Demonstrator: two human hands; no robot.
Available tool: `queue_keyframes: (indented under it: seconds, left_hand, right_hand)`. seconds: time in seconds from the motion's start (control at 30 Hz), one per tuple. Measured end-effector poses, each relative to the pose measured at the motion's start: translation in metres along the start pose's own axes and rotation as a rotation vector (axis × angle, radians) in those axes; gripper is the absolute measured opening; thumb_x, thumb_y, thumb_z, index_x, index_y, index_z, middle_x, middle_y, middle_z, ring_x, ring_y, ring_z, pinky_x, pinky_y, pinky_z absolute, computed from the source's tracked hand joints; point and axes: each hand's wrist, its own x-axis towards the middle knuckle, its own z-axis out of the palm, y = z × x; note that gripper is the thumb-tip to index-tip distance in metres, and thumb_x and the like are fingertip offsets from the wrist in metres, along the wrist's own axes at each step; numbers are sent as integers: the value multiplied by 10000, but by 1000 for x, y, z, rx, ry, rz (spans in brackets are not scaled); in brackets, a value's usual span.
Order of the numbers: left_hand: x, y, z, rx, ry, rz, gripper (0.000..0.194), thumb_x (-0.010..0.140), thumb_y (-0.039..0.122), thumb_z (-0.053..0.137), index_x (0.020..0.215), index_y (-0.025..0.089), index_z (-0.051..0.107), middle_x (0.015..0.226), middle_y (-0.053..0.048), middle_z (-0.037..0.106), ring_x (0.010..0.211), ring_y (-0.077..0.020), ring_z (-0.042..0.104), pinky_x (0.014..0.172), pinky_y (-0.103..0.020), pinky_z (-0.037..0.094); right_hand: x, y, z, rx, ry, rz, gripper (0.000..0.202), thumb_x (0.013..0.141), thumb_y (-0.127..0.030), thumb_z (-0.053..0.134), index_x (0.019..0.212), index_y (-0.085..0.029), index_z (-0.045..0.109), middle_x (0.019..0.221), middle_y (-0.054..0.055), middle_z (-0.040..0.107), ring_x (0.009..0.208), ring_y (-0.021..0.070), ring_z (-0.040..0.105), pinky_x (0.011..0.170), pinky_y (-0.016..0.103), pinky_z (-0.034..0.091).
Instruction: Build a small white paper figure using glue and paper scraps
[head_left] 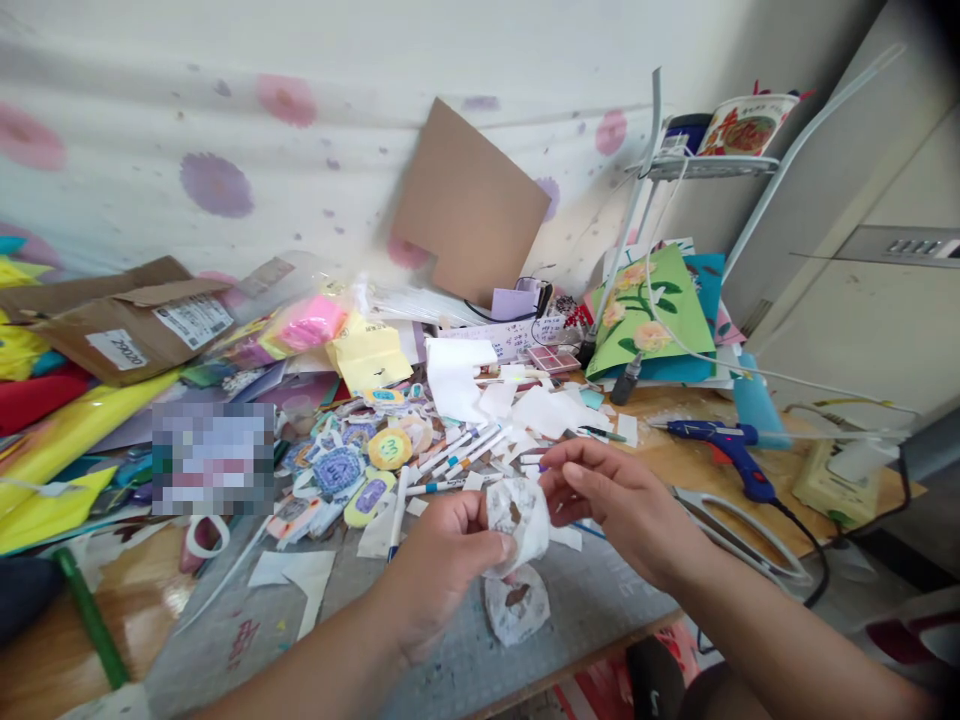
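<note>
My left hand (450, 545) is closed, thumb and fingers pinching a white papery piece (532, 535) with a ragged hole showing brownish through it. Just below it, over the grey cutting mat (600, 600), is a second white ring-like piece (517, 625), also with an uneven hole; whether the two are joined I cannot tell. My right hand (626, 500) is at the right edge of the held piece, its fingers loosely bent and apart. Its fingertips are close to that edge, and contact is unclear. Beyond both hands lie several marker pens (469, 450) and white paper scraps (551, 412).
Small decorated paper shapes (337, 470) are heaped left of the pens. On the right are scissors (739, 535), a blue glue gun (724, 440) and a power strip (836, 485). A cardboard box (127, 320) stands back left; a brown board (472, 200) leans on the wall.
</note>
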Motion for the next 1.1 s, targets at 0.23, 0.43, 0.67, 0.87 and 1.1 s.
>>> queue_keyframes:
  seconds: [0.23,0.43,0.67,0.87,1.1]
  left_hand:
    - [1,1,0,-30,50,9,92,596,121,595,688,118,610,612,-16,587,558,-126,490,553,-257,409]
    - [-2,4,-1,57,-30,11,103,613,108,574,702,115,625,630,-6,580,573,-112,465,549,-237,391]
    - [0,4,0,37,-67,4,126,599,83,546,679,117,637,596,-1,586,549,-106,466,523,-224,393]
    - [0,1,1,-15,-19,-26,136,593,111,597,719,101,648,634,-24,602,575,-129,510,539,-250,419]
    - [1,5,-11,-249,-72,67,243,784,352,569,713,124,613,639,-35,614,602,-138,557,608,-273,455]
  right_hand:
    - [-3,3,17,86,-116,88,347,634,-208,795,909,-185,585,747,-19,640,722,138,614,682,255,473]
    - [0,-3,20,93,-30,184,291,593,-300,812,736,-141,615,597,-33,620,527,81,546,506,183,441]
    - [2,-1,17,48,-7,209,366,665,-476,729,625,-133,605,492,-35,563,428,78,518,449,194,435]
    - [-1,0,14,104,-74,201,360,681,-474,728,707,-137,605,609,-4,627,528,94,569,515,205,468]
    - [-2,2,12,239,-37,170,288,628,-344,802,711,-140,617,625,-1,653,510,87,564,487,194,464]
